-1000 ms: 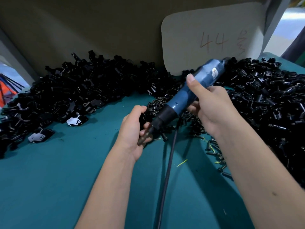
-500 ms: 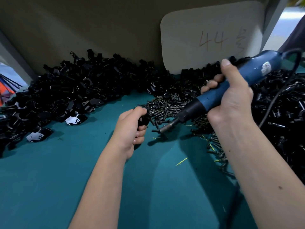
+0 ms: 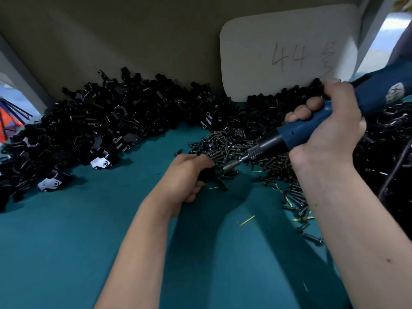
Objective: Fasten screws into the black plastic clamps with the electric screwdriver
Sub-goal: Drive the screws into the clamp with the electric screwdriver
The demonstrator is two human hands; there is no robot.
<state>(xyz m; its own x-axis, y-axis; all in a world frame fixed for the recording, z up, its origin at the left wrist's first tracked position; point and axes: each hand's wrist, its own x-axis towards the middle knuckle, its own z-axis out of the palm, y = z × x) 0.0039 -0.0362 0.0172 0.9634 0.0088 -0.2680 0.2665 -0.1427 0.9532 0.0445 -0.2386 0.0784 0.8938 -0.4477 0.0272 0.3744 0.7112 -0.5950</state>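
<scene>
My right hand grips the blue electric screwdriver, which slants down to the left. Its metal bit points into the heap of dark screws on the teal table. My left hand rests on the table just left of the bit, fingers curled round a black plastic clamp that is mostly hidden in the fist. The bit tip lies close to that clamp.
A large pile of black clamps runs along the back and left. More clamps heap up at the right, where the tool's black cord hangs. A pale card marked 44 leans on the back wall. Loose screws trail rightward.
The screwdriver swung away from the clamp in my left hand, up and to the right, then dropped its bit into the screw heap. My left hand shifted slightly toward the screws.
</scene>
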